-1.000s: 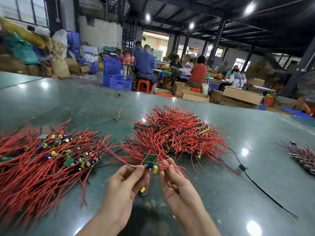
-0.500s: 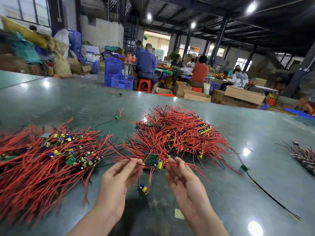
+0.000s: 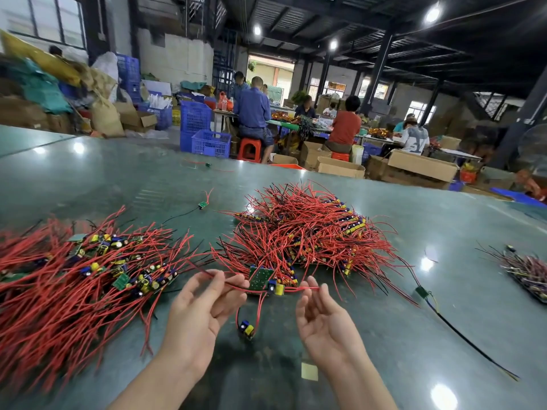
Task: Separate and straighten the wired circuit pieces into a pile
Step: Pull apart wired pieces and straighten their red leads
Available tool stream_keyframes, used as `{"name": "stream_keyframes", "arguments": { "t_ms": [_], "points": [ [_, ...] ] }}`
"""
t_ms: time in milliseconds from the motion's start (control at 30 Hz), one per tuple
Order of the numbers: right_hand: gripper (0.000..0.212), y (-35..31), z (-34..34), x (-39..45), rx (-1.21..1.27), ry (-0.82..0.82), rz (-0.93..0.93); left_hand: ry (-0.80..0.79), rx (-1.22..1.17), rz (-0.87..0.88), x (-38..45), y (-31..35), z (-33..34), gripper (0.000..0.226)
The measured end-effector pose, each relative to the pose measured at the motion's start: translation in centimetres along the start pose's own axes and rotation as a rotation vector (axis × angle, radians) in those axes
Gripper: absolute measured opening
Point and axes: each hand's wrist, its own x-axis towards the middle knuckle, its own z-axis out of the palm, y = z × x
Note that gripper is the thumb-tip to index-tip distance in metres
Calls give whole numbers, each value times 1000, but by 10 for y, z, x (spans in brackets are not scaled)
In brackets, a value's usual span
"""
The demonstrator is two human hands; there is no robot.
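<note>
Worker pulling one wired circuit piece [image 3: 262, 279] straight above a green table [image 3: 384, 335], at lower centre of the frame.

The left hand [image 3: 201, 309] is pinching a red lead while the right hand [image 3: 322, 318] is pinching the opposite lead, fingers narrowly closed on wire; a second small board [image 3: 246, 328] is dangling below, seemingly caught in the same leads; the tangled heap [image 3: 307, 232] is lying just behind, the straightened pile [image 3: 74, 276] at left; pulling harder is risking a torn solder joint, or the snagged board dragging along and dropping onto the table.

The left pile [image 3: 59, 279] and small right-hand pile [image 3: 527, 270] run off frame.
</note>
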Motion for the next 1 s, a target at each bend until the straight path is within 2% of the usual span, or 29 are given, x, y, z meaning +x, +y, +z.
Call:
{"name": "stream_keyframes", "arguments": {
  "t_ms": [100,200,400,533,600,733,800,933,1000],
  "points": [
    [28,-2,2,-4,-8,-126,44,59,-156,-145,6,7,-2,17],
    [25,2,3,-7,-187,-205,7,93,-175,-129,11,14,-6,21],
    [34,2,-5,2,-650,-84,-488,109,-94,16,11,17,-7,19],
    [29,7,-8,5,-1101,70,-914,104,-57,83,7,12,-2,17],
    [28,7,-10,6,-1063,92,-967,89,-55,91,5,10,-1,16],
    [26,-5,-14,14,-661,75,-721,113,-64,30,5,5,-4,16],
    [27,-6,-17,16,-778,120,-761,136,-65,22,7,5,-7,17],
    [33,-4,-18,13,-1261,175,-1161,152,-30,92,10,8,-9,18],
    [32,-6,-18,12,-1281,206,-1182,148,-27,120,10,9,-8,18]
  ]
}}
